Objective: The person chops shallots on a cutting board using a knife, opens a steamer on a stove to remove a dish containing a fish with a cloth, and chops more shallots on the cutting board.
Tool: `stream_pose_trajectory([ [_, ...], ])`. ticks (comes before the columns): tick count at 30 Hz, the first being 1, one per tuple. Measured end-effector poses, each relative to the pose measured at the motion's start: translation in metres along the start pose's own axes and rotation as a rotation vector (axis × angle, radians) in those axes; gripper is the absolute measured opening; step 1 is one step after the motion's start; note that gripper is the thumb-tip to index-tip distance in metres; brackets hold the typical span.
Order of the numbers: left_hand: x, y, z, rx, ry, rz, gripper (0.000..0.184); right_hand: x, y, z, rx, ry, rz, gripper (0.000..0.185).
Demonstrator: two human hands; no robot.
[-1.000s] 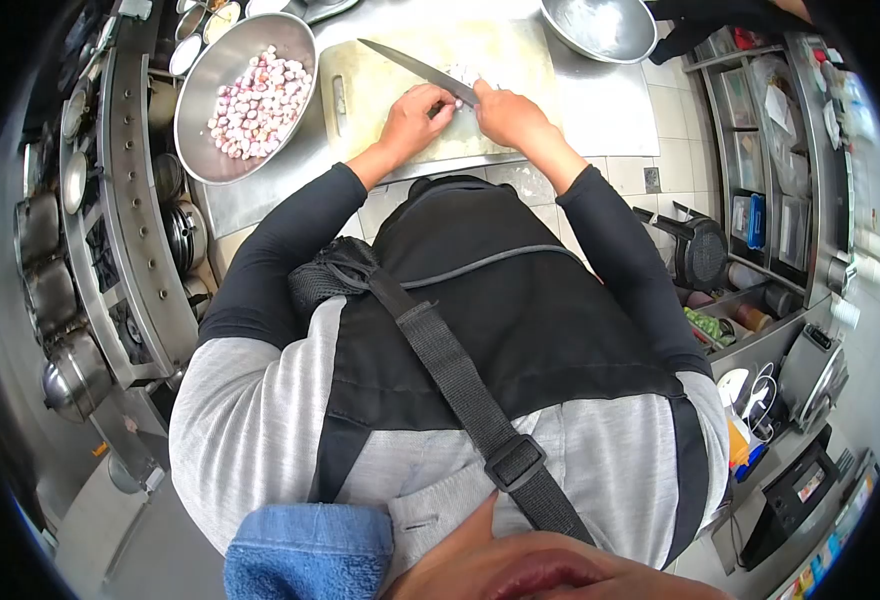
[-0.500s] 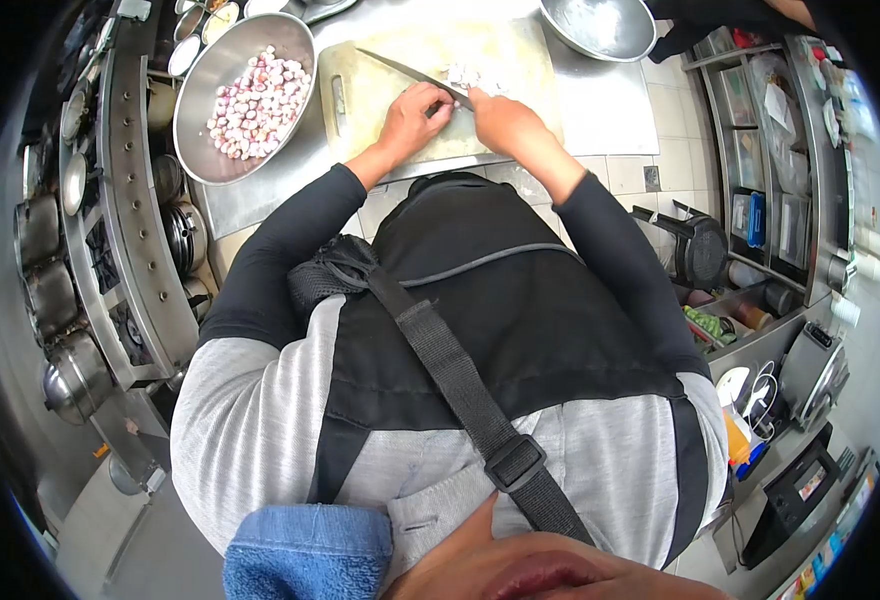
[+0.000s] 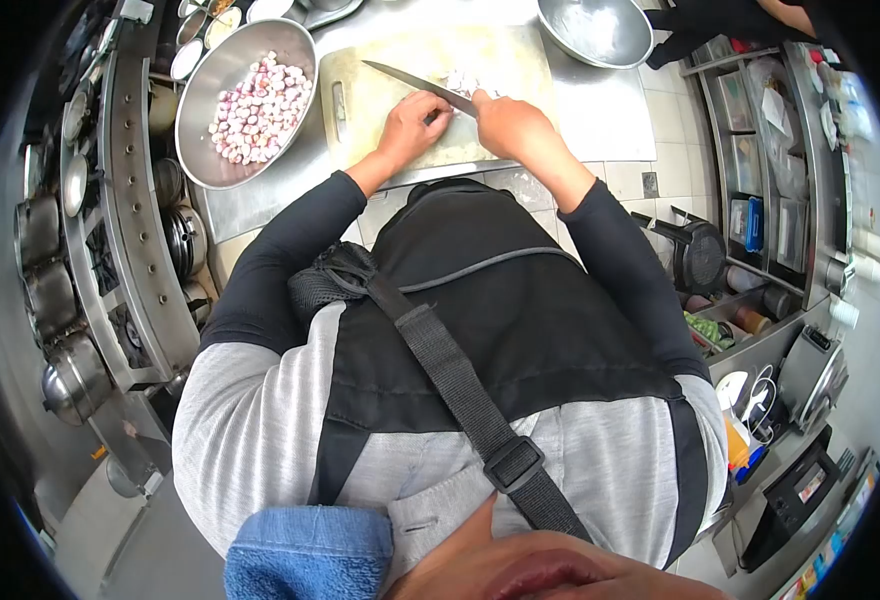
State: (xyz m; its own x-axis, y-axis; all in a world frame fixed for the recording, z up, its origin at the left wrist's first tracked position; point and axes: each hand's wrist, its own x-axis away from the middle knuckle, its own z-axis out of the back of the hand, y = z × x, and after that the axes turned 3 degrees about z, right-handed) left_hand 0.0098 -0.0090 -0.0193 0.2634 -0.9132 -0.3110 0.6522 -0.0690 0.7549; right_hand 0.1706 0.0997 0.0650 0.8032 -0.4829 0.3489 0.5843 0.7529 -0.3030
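My right hand is closed round the handle of a kitchen knife. The long blade points to the far left, over a worn, pale cutting board. My left hand rests on the board on the near side of the blade, its fingers curled in close to the edge. Whatever those fingers pinch is hidden. Chopped whitish-purple pieces lie just beyond the knife, by my right hand. Left of the board, a large steel bowl holds many peeled shallots.
A second steel bowl stands at the table's far right. Small containers crowd the far left corner. A metal rack with pans runs along the left, and shelves along the right. Another person's arm shows at the top right.
The knife tip has shifted slightly toward me and the blade lies at a flatter angle. My left fingers have drawn back a little from the blade. The whole view has shifted slightly.
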Motion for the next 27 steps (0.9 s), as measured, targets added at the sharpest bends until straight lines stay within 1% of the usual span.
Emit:
stream_pose_trajectory([
  [2, 0.004, 0.0, -0.001, 0.001, -0.01, 0.009, 0.008, -0.004, 0.001, -0.019, -0.07, 0.003, 0.009, 0.027],
  [5, 0.001, 0.0, -0.001, 0.018, 0.015, -0.006, 0.006, -0.017, 0.003, -0.013, -0.059, -0.033, 0.01, 0.028],
  [8, 0.001, 0.0, -0.001, 0.021, 0.021, -0.012, 0.007, 0.0, 0.001, -0.006, -0.027, -0.004, 0.007, 0.028],
  [11, 0.006, 0.0, -0.002, 0.008, 0.004, 0.004, 0.008, -0.02, 0.01, -0.036, -0.146, 0.018, 0.002, 0.029],
  [13, 0.002, -0.001, -0.001, 0.002, -0.029, 0.019, 0.01, -0.023, 0.014, -0.015, -0.106, 0.01, 0.018, 0.029],
  [14, 0.003, -0.001, -0.001, -0.003, -0.026, -0.005, 0.01, -0.022, 0.014, -0.009, -0.089, 0.004, 0.025, 0.03],
  [17, 0.0, -0.003, -0.002, -0.027, 0.006, -0.057, 0.01, -0.009, 0.014, -0.007, -0.032, -0.005, 0.014, 0.031],
  [19, 0.002, -0.004, -0.002, -0.053, 0.018, -0.068, 0.01, -0.015, 0.013, -0.018, -0.059, -0.011, 0.0, 0.031],
  [20, 0.003, -0.003, -0.003, -0.041, 0.016, -0.053, 0.009, -0.017, 0.014, -0.021, -0.071, -0.01, -0.009, 0.031],
  [23, 0.002, -0.003, -0.002, -0.022, 0.017, -0.023, 0.007, 0.003, 0.005, 0.002, -0.025, -0.016, -0.006, 0.032],
  [26, 0.003, -0.003, -0.002, -0.033, 0.032, -0.025, 0.007, -0.002, 0.004, -0.02, -0.054, 0.013, -0.006, 0.033],
  [27, 0.004, -0.002, -0.002, -0.035, 0.035, -0.03, 0.007, -0.005, 0.005, -0.022, -0.066, -0.008, -0.004, 0.033],
])
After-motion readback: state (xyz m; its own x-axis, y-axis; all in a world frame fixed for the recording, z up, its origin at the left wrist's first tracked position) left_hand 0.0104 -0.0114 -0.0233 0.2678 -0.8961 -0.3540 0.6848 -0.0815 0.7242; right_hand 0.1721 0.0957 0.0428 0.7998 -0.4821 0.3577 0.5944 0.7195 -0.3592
